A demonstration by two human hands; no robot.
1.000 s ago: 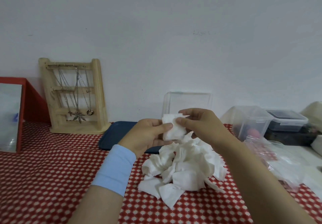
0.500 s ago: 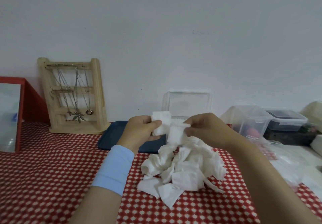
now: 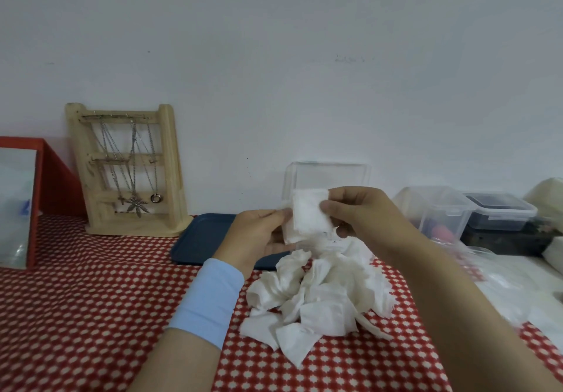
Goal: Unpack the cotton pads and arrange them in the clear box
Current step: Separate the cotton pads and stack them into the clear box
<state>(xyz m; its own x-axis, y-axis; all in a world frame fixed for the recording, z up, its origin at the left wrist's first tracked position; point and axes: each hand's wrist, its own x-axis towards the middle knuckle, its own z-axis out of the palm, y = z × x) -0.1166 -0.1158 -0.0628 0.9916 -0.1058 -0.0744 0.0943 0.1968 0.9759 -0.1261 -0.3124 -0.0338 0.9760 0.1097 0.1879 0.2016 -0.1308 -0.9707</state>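
A home dressing-table corner, seen from just in front of it. A red tablecloth [image 3: 91, 300] with small white dots covers the table, which sits against a plain white wall [image 3: 304, 56]. At ten o'clock a small wooden jewellery stand [image 3: 169, 166] stands against the wall, hung with necklaces [image 3: 133, 163]. At nine o'clock is what looks like a red-framed mirror [image 3: 15, 202]. A navy tray [image 3: 204, 239] lies at eleven o'clock, a loose heap of white cotton pads [image 3: 316, 297] at twelve, and clear lidded storage boxes [image 3: 441, 212] sit at two o'clock.
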